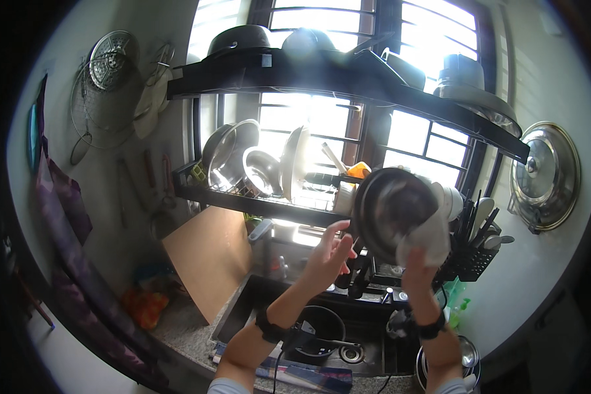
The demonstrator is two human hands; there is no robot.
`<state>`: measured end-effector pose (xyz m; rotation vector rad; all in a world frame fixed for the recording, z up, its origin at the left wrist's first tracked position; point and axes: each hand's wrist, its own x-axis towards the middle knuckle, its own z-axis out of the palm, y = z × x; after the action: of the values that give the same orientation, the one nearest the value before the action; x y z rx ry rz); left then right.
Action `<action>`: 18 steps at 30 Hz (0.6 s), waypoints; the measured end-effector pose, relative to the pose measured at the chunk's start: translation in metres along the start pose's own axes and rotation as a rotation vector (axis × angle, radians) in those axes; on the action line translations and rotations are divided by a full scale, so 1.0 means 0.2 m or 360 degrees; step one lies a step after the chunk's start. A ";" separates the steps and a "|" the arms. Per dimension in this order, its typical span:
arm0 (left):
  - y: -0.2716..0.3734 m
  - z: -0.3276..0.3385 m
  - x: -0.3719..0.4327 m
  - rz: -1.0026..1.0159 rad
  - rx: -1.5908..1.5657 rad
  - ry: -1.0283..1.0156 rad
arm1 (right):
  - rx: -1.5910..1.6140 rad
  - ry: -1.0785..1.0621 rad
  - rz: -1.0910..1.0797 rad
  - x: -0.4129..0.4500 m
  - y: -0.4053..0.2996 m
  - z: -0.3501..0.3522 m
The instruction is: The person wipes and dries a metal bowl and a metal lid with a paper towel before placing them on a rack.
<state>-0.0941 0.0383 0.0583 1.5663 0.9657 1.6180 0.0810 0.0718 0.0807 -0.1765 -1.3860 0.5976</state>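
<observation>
A round dark-rimmed pan or lid (374,216), blurred and tilted up on edge, is raised in front of the dish rack's right part. My right hand (418,276) is at its lower right edge, along with a whitish translucent cloth or bag (431,241); the fingers are largely hidden behind these. My left hand (332,256) is just left of the round piece, fingers apart and holding nothing. Both wrists wear dark bands. Below my forearms, a black frying pan (320,315) lies in the dark sink (369,335).
The rack's lower shelf (261,204) holds steel bowls and a white plate (295,162); pots stand on the upper shelf (325,79). A utensil holder (473,261) hangs at right. A brown board (212,256) leans left of the sink, and a checked cloth (305,377) lies at its front edge.
</observation>
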 end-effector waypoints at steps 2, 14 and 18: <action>0.07 -0.02 0.03 0.0120 0.0071 -0.0009 | -0.0275 0.0123 -0.0314 0.20 -0.04 0.03; 0.65 -0.30 0.50 0.0654 0.0694 0.0358 | -0.0634 0.0006 -0.0775 1.56 -0.34 0.63; 0.78 -0.35 0.49 0.0694 0.0693 0.0423 | -0.0763 0.0038 -0.1043 1.68 -0.31 0.80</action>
<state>-0.1650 0.0428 0.2421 1.9928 1.2435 2.0552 -0.0330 0.1491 0.4324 -0.0998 -1.4415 -0.2841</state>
